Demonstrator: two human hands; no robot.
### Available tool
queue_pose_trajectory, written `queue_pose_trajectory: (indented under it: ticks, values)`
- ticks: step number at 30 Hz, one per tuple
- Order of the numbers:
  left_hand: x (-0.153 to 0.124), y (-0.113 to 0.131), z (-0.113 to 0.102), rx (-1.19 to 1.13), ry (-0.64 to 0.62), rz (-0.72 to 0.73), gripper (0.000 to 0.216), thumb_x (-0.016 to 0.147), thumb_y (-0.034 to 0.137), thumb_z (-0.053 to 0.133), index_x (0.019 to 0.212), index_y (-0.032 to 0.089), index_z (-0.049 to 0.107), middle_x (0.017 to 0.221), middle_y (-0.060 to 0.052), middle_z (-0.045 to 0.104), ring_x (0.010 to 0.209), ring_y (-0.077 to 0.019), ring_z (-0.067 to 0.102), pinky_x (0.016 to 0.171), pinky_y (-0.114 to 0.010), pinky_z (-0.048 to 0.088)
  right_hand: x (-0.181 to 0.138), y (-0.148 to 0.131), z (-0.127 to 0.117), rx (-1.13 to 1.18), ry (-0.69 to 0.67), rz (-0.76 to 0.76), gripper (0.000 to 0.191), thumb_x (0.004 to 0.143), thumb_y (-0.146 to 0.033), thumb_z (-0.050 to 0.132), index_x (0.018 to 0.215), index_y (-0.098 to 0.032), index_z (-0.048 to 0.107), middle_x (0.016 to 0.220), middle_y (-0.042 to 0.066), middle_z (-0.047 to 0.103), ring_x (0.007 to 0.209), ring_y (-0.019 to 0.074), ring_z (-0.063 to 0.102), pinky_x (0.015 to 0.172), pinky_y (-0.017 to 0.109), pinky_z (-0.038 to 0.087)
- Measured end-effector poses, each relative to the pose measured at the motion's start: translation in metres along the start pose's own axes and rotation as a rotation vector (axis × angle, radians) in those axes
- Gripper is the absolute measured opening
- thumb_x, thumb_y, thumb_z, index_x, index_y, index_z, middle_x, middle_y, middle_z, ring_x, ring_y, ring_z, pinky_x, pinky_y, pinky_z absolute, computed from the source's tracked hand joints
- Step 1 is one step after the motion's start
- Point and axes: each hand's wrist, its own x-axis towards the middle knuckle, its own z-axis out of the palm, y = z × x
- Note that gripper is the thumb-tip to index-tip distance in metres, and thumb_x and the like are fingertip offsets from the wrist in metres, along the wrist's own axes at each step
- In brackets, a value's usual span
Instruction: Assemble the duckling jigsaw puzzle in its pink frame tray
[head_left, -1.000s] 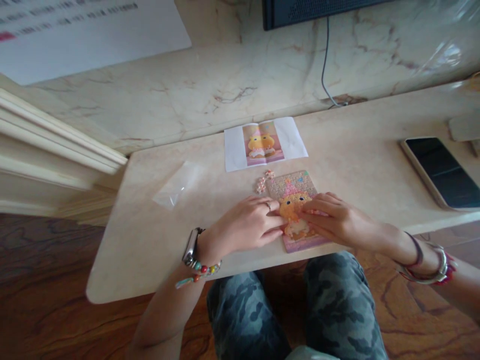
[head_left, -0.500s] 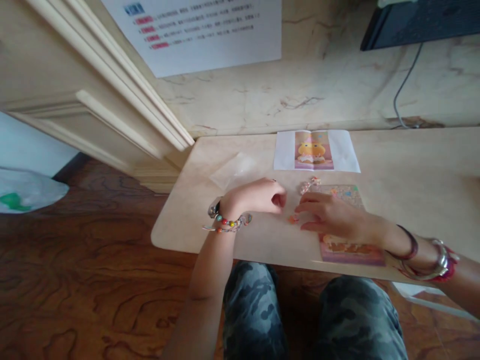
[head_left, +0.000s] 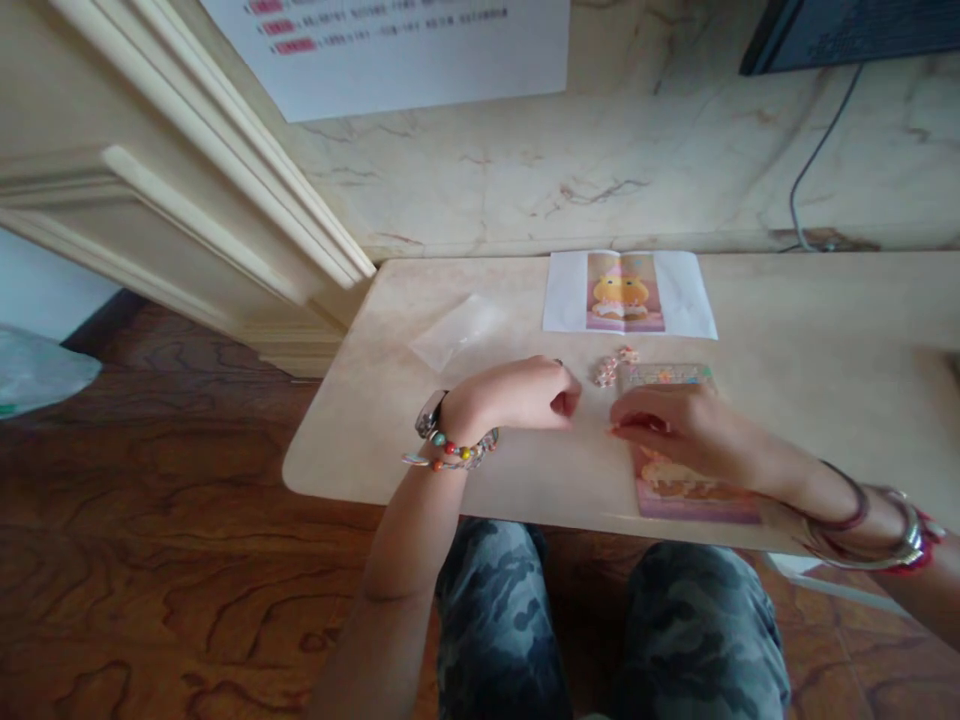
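My left hand (head_left: 534,393) rests curled on the table, fingers folded in; whatever it may hold is hidden. Closed in a pinch, my right hand (head_left: 675,425) has a small orange piece (head_left: 616,431) at its fingertips. Beneath that hand lies a rectangular picture board (head_left: 694,505), with a brown and pink print at its near end and a speckled grey far end. The hand hides its middle. A little heap of small pink-and-white pieces (head_left: 606,371) sits by the board's far left corner.
Behind the board lies a creased paper sheet (head_left: 681,295) printed with a yellow cartoon figure. A clear plastic bag (head_left: 459,330) is on the table's (head_left: 341,430) left part. A dark device (head_left: 855,35) and a grey cable (head_left: 814,165) are at the wall.
The small orange piece that lay on the table by my right fingers is now at their tips. That hand has drawn slightly right and closed. My left hand stays curled; the view has tilted down.
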Motion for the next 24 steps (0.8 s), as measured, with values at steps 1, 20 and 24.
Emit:
queue_pose_trajectory:
  ticks: [1, 20, 24]
  values:
    - [0.001, 0.001, 0.0, 0.024, 0.034, 0.022, 0.008, 0.073, 0.016, 0.053, 0.072, 0.016, 0.06, 0.071, 0.0, 0.062, 0.066, -0.0102, 0.056, 0.062, -0.022, 0.041, -0.008, 0.001, -0.007, 0.011, 0.037, 0.049, 0.018, 0.08, -0.014, 0.047, 0.088, -0.017, 0.063, 0.076, 0.003, 0.065, 0.065, 0.0113, 0.059, 0.059, 0.022, 0.046]
    - [0.035, 0.044, 0.036, 0.307, 0.174, 0.486, 0.02, 0.087, 0.025, 0.043, 0.096, 0.021, 0.061, 0.093, -0.003, 0.061, 0.089, -0.0138, 0.056, 0.078, -0.03, 0.043, -0.063, 0.008, -0.003, 0.13, 0.147, 0.527, 0.017, 0.074, -0.013, 0.05, 0.075, -0.015, 0.067, 0.064, 0.001, 0.066, 0.053, 0.0084, 0.055, 0.05, 0.019, 0.039]
    - [0.034, 0.044, 0.036, 0.32, 0.191, 0.485, 0.019, 0.086, 0.024, 0.045, 0.094, 0.021, 0.061, 0.091, -0.002, 0.061, 0.087, -0.014, 0.056, 0.076, -0.03, 0.044, -0.059, 0.007, -0.001, 0.049, 0.134, 0.537, 0.015, 0.072, -0.013, 0.05, 0.069, -0.015, 0.065, 0.061, 0.0, 0.064, 0.052, 0.0082, 0.053, 0.049, 0.019, 0.036]
